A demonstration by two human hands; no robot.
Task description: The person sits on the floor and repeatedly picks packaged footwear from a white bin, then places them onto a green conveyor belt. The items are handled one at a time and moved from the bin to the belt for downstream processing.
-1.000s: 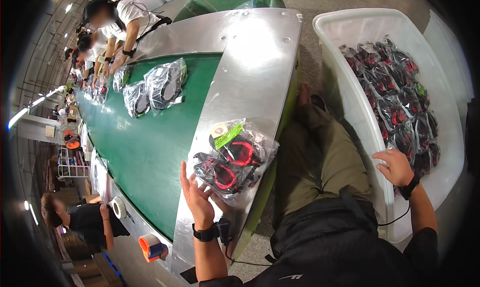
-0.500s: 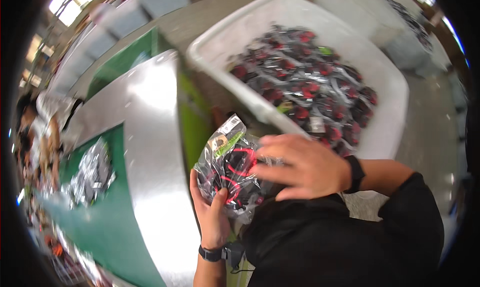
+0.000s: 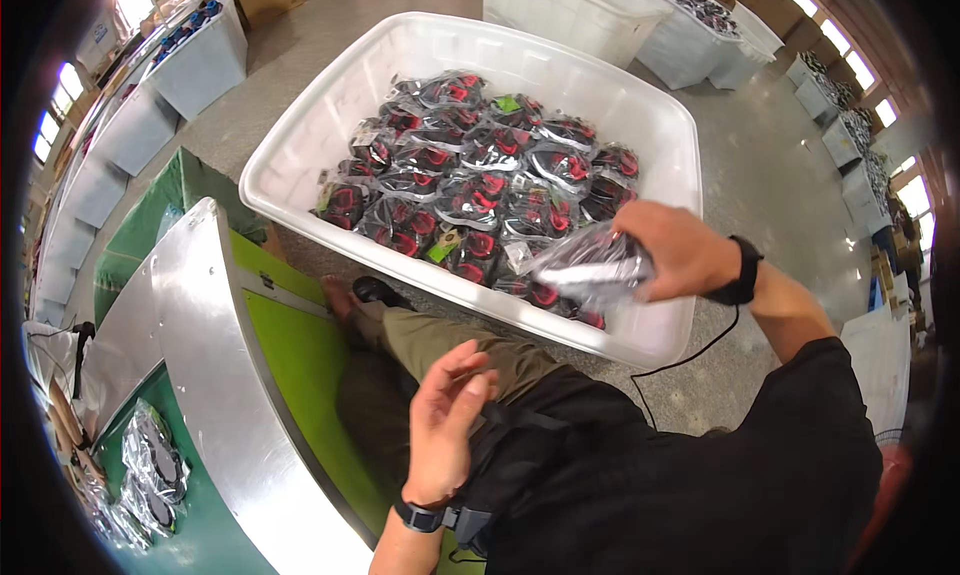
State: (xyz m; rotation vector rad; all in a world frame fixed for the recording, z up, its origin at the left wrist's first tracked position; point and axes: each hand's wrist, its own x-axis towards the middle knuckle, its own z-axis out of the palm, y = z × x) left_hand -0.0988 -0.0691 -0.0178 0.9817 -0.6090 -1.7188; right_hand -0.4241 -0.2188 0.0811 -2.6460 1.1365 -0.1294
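Observation:
My right hand (image 3: 680,250) grips a clear plastic bag (image 3: 592,265) with dark contents, holding it over the near right wall of a big white bin (image 3: 630,100). The bag and fingers are slightly blurred. Inside the bin, several similar clear bags (image 3: 475,197) lie packed together; their black-and-red contents look like footwear, though the exact kind is unclear. Some carry a green label. My left hand (image 3: 450,405) holds nothing; its fingers are loosely bent and apart, in front of my body and left of the bin's near side.
On the left runs a green conveyor belt (image 3: 215,515) with a shiny metal edge (image 3: 205,305) and a lime-green side panel (image 3: 300,365). Bagged pieces (image 3: 155,455) lie on the belt. Further white bins (image 3: 570,20) stand behind, and a black cable (image 3: 690,363) hangs near my right arm.
My left hand has let go of the bag, which is now in my right hand, carried right to the bin. The view has turned, showing more of the bin.

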